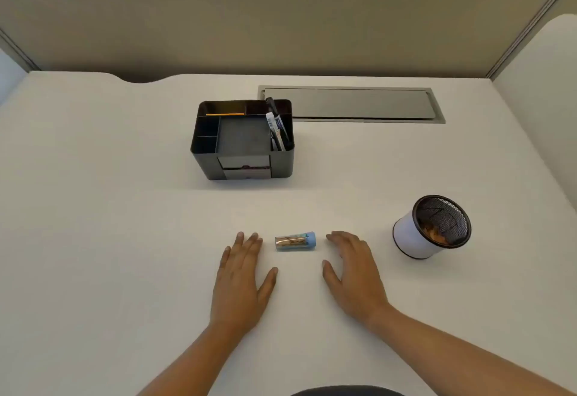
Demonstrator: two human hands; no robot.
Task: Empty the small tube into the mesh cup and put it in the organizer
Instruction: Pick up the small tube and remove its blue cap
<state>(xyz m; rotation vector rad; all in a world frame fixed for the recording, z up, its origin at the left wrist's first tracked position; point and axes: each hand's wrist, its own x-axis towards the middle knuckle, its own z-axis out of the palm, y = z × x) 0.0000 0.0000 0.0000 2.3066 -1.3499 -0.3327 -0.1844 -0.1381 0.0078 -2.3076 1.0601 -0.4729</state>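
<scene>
A small clear tube (295, 241) with a blue cap lies on its side on the white desk, cap to the right, brownish bits inside. My left hand (242, 277) rests flat on the desk just left of the tube, fingers apart, not touching it. My right hand (354, 270) lies to the tube's right, fingers apart and slightly curled, holding nothing. The mesh cup (432, 227), white-walled with a black mesh inside, stands far right with some brownish bits at its bottom. The black organizer (243, 141) stands behind the tube at centre.
The organizer holds pens (276, 124) in its right compartment and an orange pencil (224, 113) at the back. A grey cable hatch (352, 104) is set into the desk behind it. Beige partition walls (281, 21) enclose the desk.
</scene>
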